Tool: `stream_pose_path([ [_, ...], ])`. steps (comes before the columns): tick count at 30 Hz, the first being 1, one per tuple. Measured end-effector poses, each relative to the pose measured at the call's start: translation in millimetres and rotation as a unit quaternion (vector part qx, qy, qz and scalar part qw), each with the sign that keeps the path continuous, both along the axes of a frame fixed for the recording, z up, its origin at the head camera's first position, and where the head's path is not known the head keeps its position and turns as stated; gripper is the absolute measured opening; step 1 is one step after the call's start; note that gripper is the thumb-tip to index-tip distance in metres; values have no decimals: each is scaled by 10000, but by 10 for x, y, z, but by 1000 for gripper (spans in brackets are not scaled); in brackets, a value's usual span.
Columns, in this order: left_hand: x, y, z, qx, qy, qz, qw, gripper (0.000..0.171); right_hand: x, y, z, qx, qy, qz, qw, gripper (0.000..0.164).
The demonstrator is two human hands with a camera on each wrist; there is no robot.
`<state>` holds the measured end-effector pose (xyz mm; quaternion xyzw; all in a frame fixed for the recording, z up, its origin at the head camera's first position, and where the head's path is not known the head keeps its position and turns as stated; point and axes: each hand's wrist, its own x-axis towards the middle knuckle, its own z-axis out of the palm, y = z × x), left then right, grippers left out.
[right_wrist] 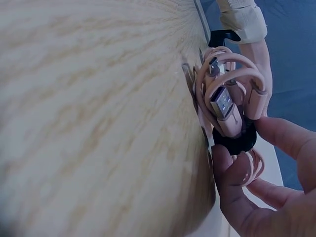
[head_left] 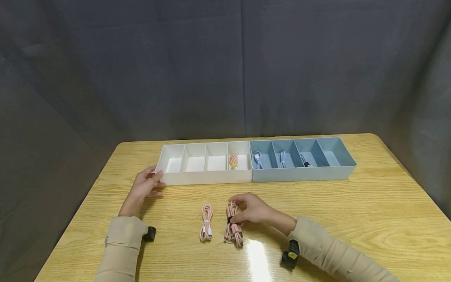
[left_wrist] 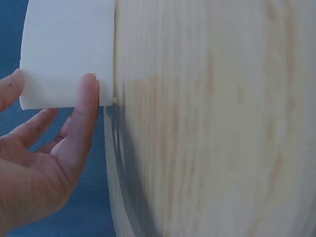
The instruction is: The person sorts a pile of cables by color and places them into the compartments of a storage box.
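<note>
Pink cable bundle (head_left: 234, 232) pinched in my right hand (head_left: 253, 209)

Thumb and fingers drawn in, I grip the bundle at its black strap (right_wrist: 238, 141), low at the wooden table (head_left: 345, 219); whether its underside touches the wood, I cannot tell. A metal plug (right_wrist: 222, 102) pokes from the loops. Just left of it lies a single coiled cable (head_left: 206, 221), also pink. Farther forward stands a white tray (head_left: 202, 178), its rightmost compartment holding a yellow-banded pink cable (head_left: 232, 158). My left hand (head_left: 145, 186), fingers spread, touches that tray's left end. Beside it sits a blue tray (head_left: 299, 173), cables in three compartments. Beyond hangs a dark curtain (head_left: 197, 78).
</note>
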<state>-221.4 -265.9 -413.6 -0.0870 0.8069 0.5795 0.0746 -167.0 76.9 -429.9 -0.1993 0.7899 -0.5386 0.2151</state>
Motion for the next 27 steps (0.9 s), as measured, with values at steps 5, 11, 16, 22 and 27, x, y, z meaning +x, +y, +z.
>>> stream_pose_path([
  [5, 8, 3, 23, 25, -24, -59, 10000, 63, -12, 20, -4, -15, 92, 67, 9999, 58],
  [11, 14, 5, 21, 9, 9, -43, 10000, 62, -29, 52, 17, -161, -5, 63, 9999, 60],
  [16, 7, -6, -24, 43, 98, -8, 9999, 65, -34, 76, 51, -510, -200, 152, 9984, 62],
  [22, -50, -71, -145, 143, 177, 2, 9997, 71, -62, 97, 100, -766, -249, 84, 9967, 60],
  [27, -120, -124, -256, 100, 182, 39, 9998, 70, -89, 117, 131, -812, -209, 25, 9965, 60],
])
